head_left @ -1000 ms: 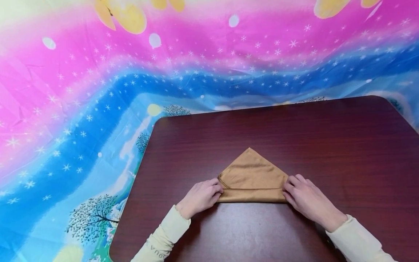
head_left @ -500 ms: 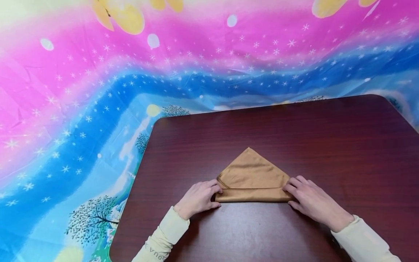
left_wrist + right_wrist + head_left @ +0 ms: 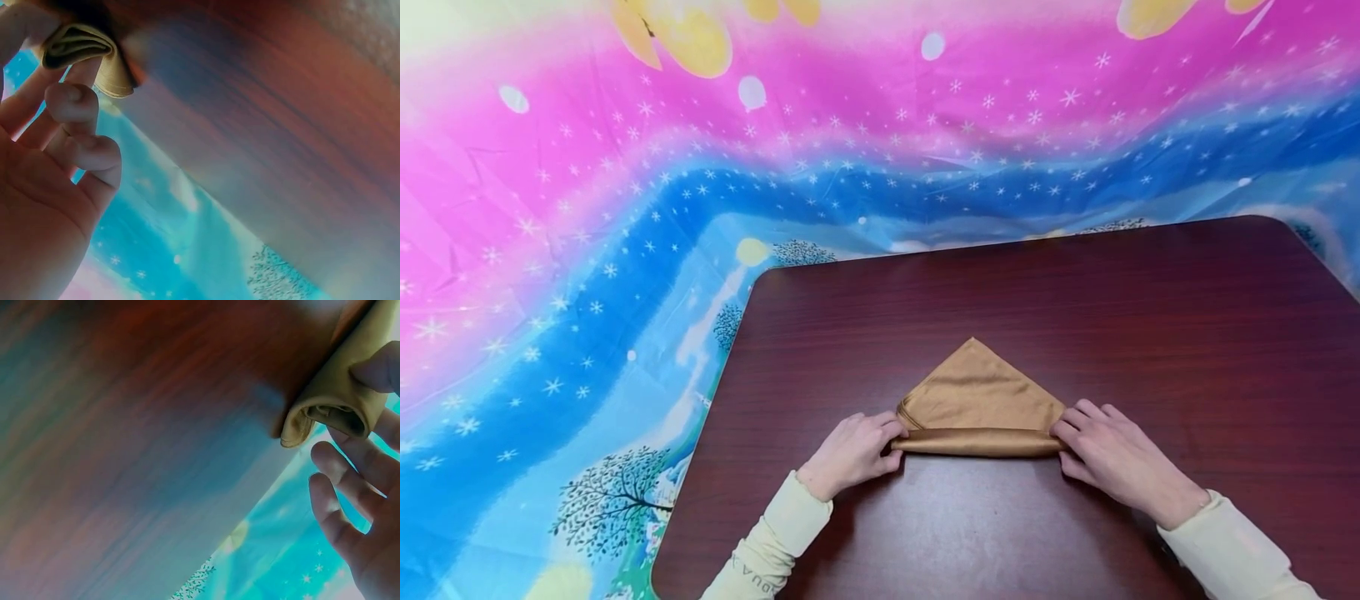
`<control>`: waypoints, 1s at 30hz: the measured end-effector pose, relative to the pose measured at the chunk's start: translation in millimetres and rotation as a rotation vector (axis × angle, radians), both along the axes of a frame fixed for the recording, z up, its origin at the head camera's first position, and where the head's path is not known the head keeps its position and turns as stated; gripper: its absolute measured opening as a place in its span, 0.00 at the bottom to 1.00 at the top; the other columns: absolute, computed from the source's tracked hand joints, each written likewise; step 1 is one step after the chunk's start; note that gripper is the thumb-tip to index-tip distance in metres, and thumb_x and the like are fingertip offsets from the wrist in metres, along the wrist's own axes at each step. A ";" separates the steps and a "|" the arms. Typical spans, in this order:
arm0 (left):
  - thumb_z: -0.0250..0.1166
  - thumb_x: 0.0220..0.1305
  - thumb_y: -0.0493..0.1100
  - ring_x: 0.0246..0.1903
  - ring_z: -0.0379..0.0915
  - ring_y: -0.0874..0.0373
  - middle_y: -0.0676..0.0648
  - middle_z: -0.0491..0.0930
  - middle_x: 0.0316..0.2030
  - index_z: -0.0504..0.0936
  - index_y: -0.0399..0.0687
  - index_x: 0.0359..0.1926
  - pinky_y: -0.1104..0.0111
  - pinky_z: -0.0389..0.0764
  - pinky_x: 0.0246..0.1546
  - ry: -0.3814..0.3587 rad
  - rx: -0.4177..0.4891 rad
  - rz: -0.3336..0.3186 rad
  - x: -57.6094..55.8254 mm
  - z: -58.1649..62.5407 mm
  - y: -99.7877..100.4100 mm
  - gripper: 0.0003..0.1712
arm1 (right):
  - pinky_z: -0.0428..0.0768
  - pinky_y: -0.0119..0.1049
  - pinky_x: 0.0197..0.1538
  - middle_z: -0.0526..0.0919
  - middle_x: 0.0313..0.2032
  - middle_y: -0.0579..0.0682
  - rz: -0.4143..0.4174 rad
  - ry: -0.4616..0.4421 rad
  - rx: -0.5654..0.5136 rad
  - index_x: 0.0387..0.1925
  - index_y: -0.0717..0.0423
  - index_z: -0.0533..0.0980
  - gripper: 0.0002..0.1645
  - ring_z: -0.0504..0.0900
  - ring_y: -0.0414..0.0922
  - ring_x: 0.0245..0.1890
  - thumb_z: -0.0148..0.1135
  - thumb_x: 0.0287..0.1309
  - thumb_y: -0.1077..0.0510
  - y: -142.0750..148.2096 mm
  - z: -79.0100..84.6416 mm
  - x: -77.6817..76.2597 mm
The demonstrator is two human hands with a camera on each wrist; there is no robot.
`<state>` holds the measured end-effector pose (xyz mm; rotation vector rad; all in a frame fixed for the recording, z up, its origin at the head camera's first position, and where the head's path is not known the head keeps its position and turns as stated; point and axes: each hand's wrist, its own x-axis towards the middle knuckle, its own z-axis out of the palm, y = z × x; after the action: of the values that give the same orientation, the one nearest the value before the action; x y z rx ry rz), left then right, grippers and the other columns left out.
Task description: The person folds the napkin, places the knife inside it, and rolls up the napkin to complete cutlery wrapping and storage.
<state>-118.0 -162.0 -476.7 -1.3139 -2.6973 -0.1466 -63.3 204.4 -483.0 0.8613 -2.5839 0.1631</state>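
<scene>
A golden-brown cloth napkin [image 3: 977, 383] lies on the table, its far part a triangle pointing away from me. Its near edge is rolled into a narrow band. My left hand [image 3: 853, 450] pinches the band's left end between thumb and fingers; in the left wrist view the layered, coiled end of the napkin [image 3: 78, 47] shows at the fingertips. At the right end, my right hand [image 3: 1108, 454] pinches the roll the same way. The right wrist view shows the thumb on the hollow end of the napkin [image 3: 340, 394], the other fingers spread beneath.
The dark red-brown wooden table [image 3: 820, 333] has rounded corners and a glossy top. Behind it and along its left side hangs a pink and blue cloth backdrop [image 3: 865, 100] printed with snowflakes and trees.
The flat near band of the napkin has been turned over into a rounder, narrower roll, its near edge shifting slightly away from me. Both hands stay at its ends, thumbs slightly higher than half a second ago.
</scene>
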 end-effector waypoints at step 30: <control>0.59 0.64 0.39 0.28 0.75 0.69 0.53 0.84 0.32 0.76 0.45 0.45 0.76 0.74 0.31 -0.532 0.300 0.164 -18.8 -3.5 -8.5 0.09 | 0.67 0.36 0.29 0.77 0.23 0.40 -0.139 -0.149 -0.070 0.33 0.49 0.69 0.09 0.70 0.43 0.28 0.62 0.54 0.55 -3.4 1.2 -0.4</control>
<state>-136.8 -170.4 -480.2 -1.0743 -3.0155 -0.9650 -63.7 201.0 -481.8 0.6650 -2.7469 0.2855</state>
